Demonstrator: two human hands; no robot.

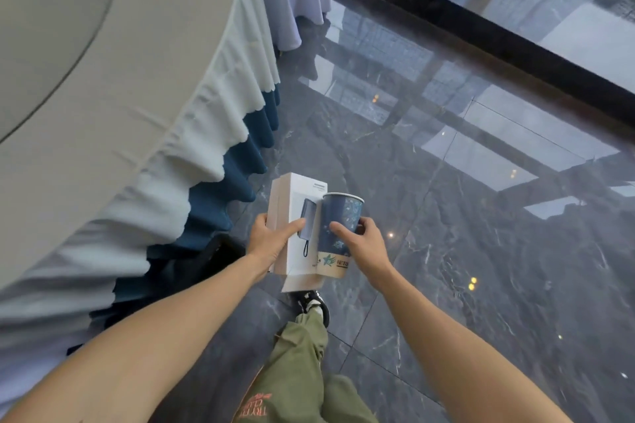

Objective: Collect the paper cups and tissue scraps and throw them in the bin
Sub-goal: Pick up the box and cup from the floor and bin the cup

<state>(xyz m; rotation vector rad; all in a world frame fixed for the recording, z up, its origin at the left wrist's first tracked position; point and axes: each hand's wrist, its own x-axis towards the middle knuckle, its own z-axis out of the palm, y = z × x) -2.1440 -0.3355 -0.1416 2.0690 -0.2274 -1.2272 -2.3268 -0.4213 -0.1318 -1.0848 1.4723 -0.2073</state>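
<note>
The blue patterned paper cup (338,233) is held above the dark marble floor (481,216), long axis pointing away from the person, rim far, tan base near. The right hand (364,244) has fingers (338,228) wrapped round it. The left hand (271,239) clasps a white power-bank box (292,213), which touches the cup. The skirted counter (103,113) curves close on the left; open floor lies right. The lettering is illegible.

— What finishes do I have here?
— Paper cup (338,230), matt, printed blue; white cardboard box (290,203), smooth.
— And around me?
— Floor (446,251) glossy dark marble, mirror-like; bench (103,113) draped in soft pleated cloth.
</note>
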